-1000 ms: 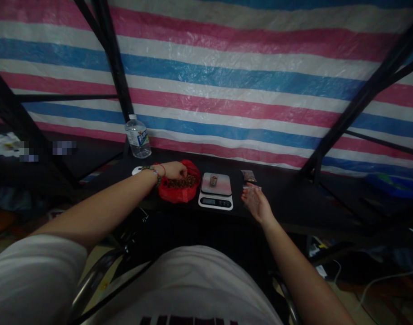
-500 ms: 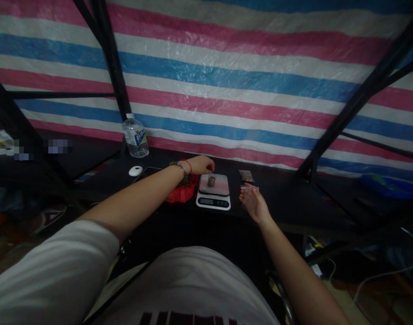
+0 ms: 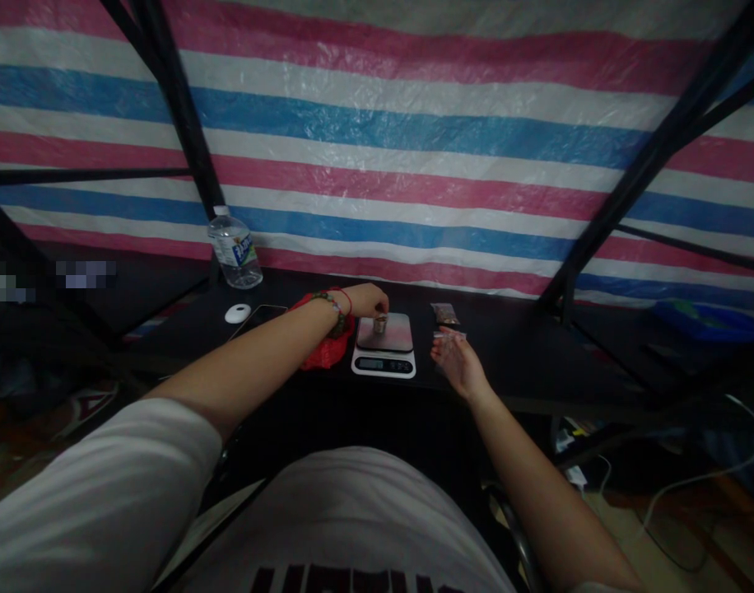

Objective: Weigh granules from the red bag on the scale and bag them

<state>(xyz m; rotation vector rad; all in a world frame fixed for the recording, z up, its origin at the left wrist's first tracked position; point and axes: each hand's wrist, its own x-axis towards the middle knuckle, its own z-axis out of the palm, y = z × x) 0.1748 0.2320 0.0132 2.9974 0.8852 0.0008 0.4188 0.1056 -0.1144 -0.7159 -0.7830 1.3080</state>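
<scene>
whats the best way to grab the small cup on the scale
Pinch the cup by its side walls, coming from above. It stands upright in the middle of the scale, small and narrow, so two fingers span it. The left hand is already at its rim; the red bag crowds the left side.

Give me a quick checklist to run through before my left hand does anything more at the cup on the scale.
1. Small cup upright on the scale: ok.
2. Left hand over the cup: ok.
3. Scale display readable: cannot tell, too dim.
4. Right hand holding a small clear bag: ok.
5. Red bag beside the scale, within reach: ok.
6. Left hand still holding pieces: cannot tell.
</scene>
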